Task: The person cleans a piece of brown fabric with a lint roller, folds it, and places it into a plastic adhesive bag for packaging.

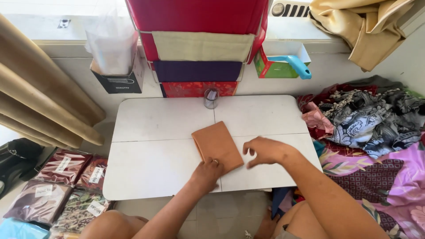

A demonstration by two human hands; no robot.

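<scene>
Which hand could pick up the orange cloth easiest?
Probably the left hand: its fingers already rest on the near edge of the folded orange cloth. The right hand hovers open beside it, not touching.

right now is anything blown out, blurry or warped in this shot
Head view: daylight washes out the windowsill at top left; the white table is bright but evenly lit, with soft shadows under the left hand and right hand; the orange folded cloth looks sharp; wide-angle lens bows the edges.

One folded cloth point(217, 146) on one table point(159, 132), two hands, one glass point(211, 98), four hanging cloths, four packets
</scene>
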